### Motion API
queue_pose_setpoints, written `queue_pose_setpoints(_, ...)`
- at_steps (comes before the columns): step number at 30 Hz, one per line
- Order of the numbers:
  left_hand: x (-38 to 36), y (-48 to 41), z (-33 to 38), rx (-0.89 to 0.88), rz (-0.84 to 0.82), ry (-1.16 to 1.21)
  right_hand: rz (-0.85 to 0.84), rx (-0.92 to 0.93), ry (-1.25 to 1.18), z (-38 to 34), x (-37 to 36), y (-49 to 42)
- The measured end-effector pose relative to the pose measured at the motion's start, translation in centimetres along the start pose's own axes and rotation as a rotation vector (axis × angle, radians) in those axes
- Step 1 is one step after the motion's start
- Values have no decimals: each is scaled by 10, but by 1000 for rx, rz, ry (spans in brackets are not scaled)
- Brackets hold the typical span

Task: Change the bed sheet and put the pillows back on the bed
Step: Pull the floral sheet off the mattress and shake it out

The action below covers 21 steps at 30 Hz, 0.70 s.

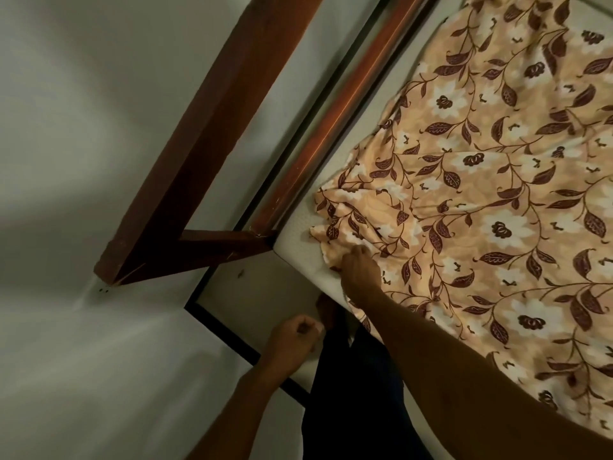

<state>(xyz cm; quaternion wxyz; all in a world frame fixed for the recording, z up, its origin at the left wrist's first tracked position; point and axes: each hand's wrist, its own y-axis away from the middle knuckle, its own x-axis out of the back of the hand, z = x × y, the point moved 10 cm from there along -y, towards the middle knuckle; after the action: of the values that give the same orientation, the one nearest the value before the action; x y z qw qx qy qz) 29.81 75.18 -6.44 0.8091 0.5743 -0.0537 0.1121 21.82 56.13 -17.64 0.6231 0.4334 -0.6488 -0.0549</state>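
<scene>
A peach bed sheet (481, 194) with brown leaves and white flowers lies rumpled over the white mattress (295, 242). Its corner is bunched up near the mattress corner, which shows bare. My right hand (360, 270) grips the sheet at that bunched corner, arm stretched across the bed. My left hand (292, 340) hangs beside the bed over the floor, its fingers curled into a fist with nothing visible in it. No pillows are in view.
The wooden headboard rail (335, 124) runs along the mattress's far edge, with a dark wooden frame (199, 154) against the pale wall. My dark trouser leg (351, 393) and foot stand on the floor by the black skirting line (232, 336).
</scene>
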Motion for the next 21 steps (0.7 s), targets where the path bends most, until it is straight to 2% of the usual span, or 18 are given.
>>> queue_pose_setpoints(4, -7, 7, 7, 30, -20, -23, -14, -100, -441, 15, 2, 15)
queue_pose_setpoints(8, 0, 23, 36, 16, 5, -31, -3, -130, -712, 19, 36, 57)
queue_pose_setpoints(12, 3, 49, 74, 32, 53, -6, 61, -89, -835, 19, 85, 105)
queue_pose_setpoints(17, -26, 72, 97, 165, -27, 153, 109, -50, -901, 20, 132, 161)
queue_pose_setpoints(21, -51, 85, 115, 198, -92, 416, 171, -9, -944, 27, 157, 205)
